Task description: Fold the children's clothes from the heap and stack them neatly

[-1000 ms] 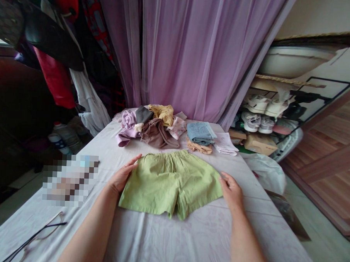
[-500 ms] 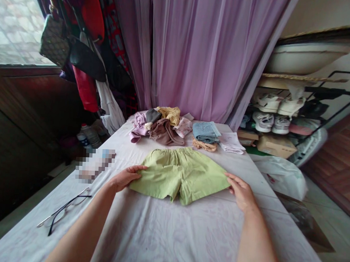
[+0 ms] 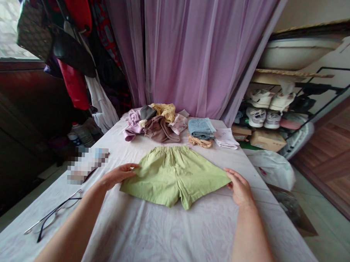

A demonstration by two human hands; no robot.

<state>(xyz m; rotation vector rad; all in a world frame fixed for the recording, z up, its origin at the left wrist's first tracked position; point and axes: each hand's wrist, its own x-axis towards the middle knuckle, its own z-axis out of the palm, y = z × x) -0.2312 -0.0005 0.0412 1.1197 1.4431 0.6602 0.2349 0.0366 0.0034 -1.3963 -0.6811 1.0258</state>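
Observation:
A pair of light green shorts [image 3: 173, 173] with a gathered waistband lies spread on the white patterned cloth [image 3: 164, 238], its waist away from me. My left hand [image 3: 119, 175] pinches the left leg by its outer side, thumb hidden beneath the fabric. At the opposite side my right hand [image 3: 238, 184] grips the right leg's outer corner and holds it stretched outward. Behind the shorts sits a heap of crumpled clothes [image 3: 160, 128] in brown, pink, grey and yellow. Beside it are a folded blue garment [image 3: 201, 127] on an orange one [image 3: 199, 141] and a folded white cloth [image 3: 226, 138].
Eyeglasses [image 3: 55, 214] and a blurred-out flat item [image 3: 88, 166] lie on the left side. A purple curtain [image 3: 178, 50] hangs behind. Bags [image 3: 36, 30] hang at left. A rack with shoes [image 3: 264, 117] and a plastic bag [image 3: 273, 168] stand right.
The camera view has turned slightly right, so the surroundings shift left. The right leg of the shorts looks pulled out more tautly, and the left leg spreads wider. Both hands keep their hold.

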